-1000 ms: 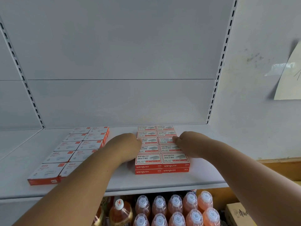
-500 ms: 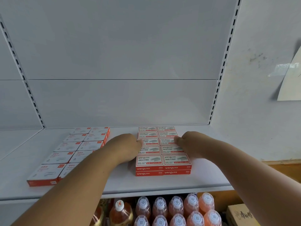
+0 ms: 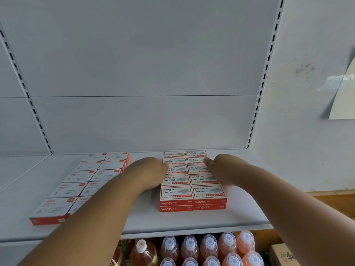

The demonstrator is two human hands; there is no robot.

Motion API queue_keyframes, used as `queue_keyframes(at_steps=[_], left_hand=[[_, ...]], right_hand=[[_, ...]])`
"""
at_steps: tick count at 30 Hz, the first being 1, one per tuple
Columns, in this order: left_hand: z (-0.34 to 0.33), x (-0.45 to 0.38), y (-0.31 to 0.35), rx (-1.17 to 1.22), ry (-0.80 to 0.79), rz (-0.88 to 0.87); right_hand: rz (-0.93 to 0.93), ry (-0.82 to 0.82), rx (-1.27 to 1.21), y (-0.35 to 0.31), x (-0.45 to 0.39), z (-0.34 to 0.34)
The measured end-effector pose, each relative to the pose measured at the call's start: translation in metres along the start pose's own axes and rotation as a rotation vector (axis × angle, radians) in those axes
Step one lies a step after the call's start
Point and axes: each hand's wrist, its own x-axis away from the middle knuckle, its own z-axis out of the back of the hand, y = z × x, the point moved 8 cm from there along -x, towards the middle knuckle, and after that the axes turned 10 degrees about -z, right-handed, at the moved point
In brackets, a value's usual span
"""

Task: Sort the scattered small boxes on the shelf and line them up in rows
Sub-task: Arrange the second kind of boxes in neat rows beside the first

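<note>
Orange-and-white staple boxes squeezed between fingertips, left hand and right hand curled against block's flanks mid-shelf; squaring step, looks near done; next: nudge front pair flush, check paperclip boxes alongside

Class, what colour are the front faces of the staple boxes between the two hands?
Orange-red with white lettering, on the staple boxes; the head view shows it.
</note>
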Motion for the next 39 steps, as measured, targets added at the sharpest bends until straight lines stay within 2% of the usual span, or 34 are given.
queue_keyframes(at_steps=[3,6,15,18,20,21,24,27,39], left_hand=[[0.007,-0.004,0.001,-0.063,0.049,0.033],[0.001,-0.008,0.002,-0.054,0.011,0.045],[0.01,-0.019,0.0,-0.078,-0.006,0.055],[0.021,-0.025,0.0,-0.108,0.118,0.088],[0.025,-0.03,0.007,-0.035,0.215,0.051],[0.024,-0.033,0.012,0.041,0.239,0.012],[0.012,-0.039,0.024,0.255,0.218,-0.091],[0.002,-0.041,0.028,0.264,0.186,-0.138],[-0.003,-0.047,0.024,0.322,0.183,-0.133]], right_hand=[[0.011,0.04,0.006,-0.004,-0.003,0.007],[0.017,0.042,0.042,-0.008,-0.003,0.005],[0.016,-0.031,0.074,-0.008,-0.015,0.002],[-0.015,0.104,0.041,-0.011,-0.021,0.021],[0.047,0.221,0.001,-0.021,-0.019,0.035],[0.098,0.227,-0.035,-0.028,-0.017,0.036],[0.197,0.048,-0.194,-0.044,-0.012,0.02],[0.205,-0.111,-0.298,-0.048,-0.01,0.004],[0.223,-0.027,-0.294,-0.048,-0.021,0.003]])
